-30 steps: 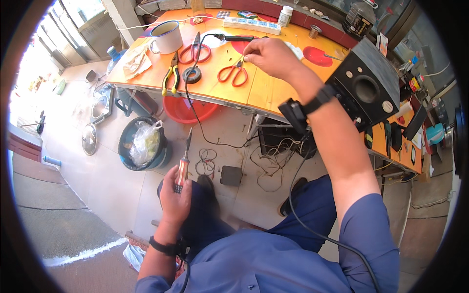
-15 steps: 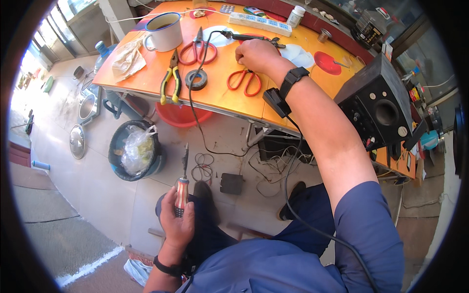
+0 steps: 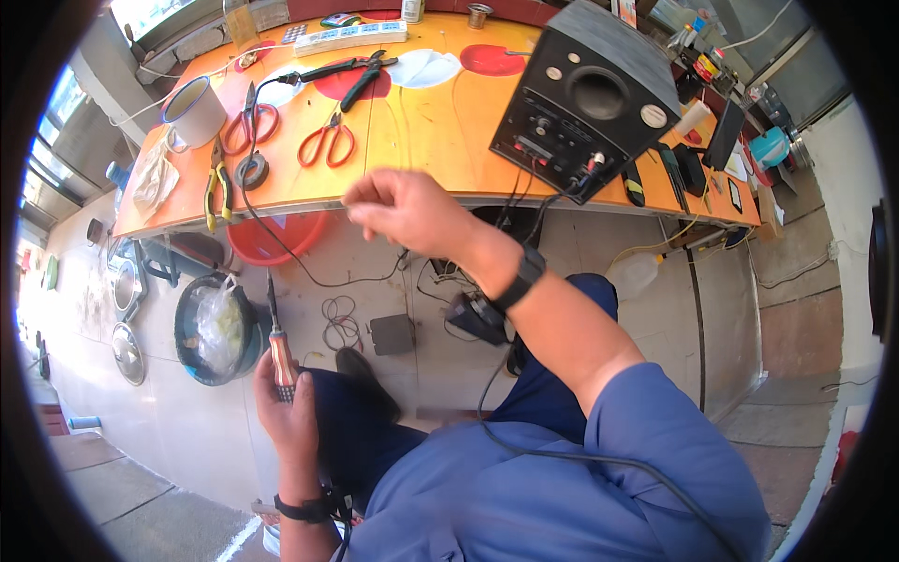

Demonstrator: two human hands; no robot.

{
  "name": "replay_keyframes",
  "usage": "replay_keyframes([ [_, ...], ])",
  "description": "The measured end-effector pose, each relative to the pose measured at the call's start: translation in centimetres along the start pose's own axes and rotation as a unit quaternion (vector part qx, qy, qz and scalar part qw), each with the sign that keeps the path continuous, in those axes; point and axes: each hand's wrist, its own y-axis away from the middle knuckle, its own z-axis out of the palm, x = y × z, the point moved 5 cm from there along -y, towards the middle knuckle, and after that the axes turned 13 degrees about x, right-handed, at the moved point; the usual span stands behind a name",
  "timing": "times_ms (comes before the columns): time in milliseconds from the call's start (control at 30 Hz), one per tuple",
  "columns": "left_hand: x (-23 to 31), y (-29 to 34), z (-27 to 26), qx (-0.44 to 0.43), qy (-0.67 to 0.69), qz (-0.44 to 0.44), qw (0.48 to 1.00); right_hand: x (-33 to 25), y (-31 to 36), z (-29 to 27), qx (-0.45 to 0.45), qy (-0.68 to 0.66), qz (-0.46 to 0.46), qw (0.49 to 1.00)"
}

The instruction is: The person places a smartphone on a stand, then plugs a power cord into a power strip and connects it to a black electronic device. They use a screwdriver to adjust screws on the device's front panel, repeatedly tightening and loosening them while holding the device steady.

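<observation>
My left hand (image 3: 287, 412) is closed round the red-and-white striped handle of a screwdriver (image 3: 282, 360), its dark shaft pointing up, over my left thigh. My right hand (image 3: 403, 212) hovers just in front of the table's near edge. Its fingers are loosely bent with the thumb apart, and nothing shows between them. Beyond it on the orange table (image 3: 421, 159) lie red-handled scissors (image 3: 326, 142), dark-handled cutting pliers (image 3: 361, 86) and a black corded tool (image 3: 323, 71). Further left are larger red scissors (image 3: 251, 124), yellow-and-black pliers (image 3: 219, 187) and a roll of dark tape (image 3: 252, 171).
A black speaker box (image 3: 590, 94) stands at the table's right. An enamel mug (image 3: 195, 114) and a white power strip (image 3: 351, 37) are on the left and back. Below are a bin (image 3: 251, 342), a red basin (image 3: 272, 245) and coiled cable (image 3: 340, 324). A black cord crosses my body.
My right hand has drawn back from the pliers and corded tool to the near side of the table edge. My left hand keeps its hold on the screwdriver. The view has turned right.
</observation>
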Motion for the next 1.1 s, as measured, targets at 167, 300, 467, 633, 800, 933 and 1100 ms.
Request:
replay_keyframes([
  [167,2.9,3.6,4.5,-0.123,0.077,-0.039,0.989,3.1,9.7,-3.5,0.102,-0.193,0.157,0.963],
  [300,5.5,7.3,9.1,-0.262,0.127,-0.071,0.954,4.5,13.5,-6.8,0.168,-0.356,0.163,0.905],
  [467,7.4,9.4,11.7,-0.327,0.081,-0.056,0.94,4.3,15.6,-8.8,0.152,-0.444,0.122,0.875],
  [633,8.0,10.6,12.9,-0.339,0.082,-0.076,0.934,4.5,16.5,-9.5,0.174,-0.477,0.143,0.85],
  [800,8.2,10.8,13.2,-0.334,0.105,-0.114,0.93,4.7,16.7,-9.7,0.187,-0.494,0.152,0.835],
  [933,8.0,10.7,13.2,-0.335,0.117,-0.132,0.926,4.9,16.7,-9.4,0.196,-0.51,0.151,0.824],
  [1100,7.5,10.8,13.5,-0.332,0.133,-0.152,0.921,5.4,16.5,-9.0,0.191,-0.524,0.157,0.815],
])
